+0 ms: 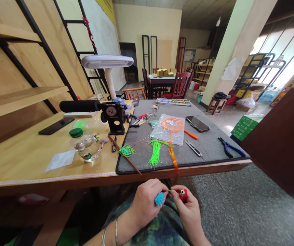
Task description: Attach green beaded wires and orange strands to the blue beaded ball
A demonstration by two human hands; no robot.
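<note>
The left hand (148, 198) grips the blue bundle (159, 199) and, with its fingertips, one end of the green strand (169, 190); the right hand (188, 206) pinches the other end and also holds a red tool (184, 195). The strand spans the fingertips above the lap (159, 230). Caution: a slack pinch could drop the strand; a loosened left palm could spill the bundle. The strand appears thin, short and bright; the bundle, tightly clustered. Beyond, orange fibres (173, 160) hang over the table (213, 167) edge.
</note>
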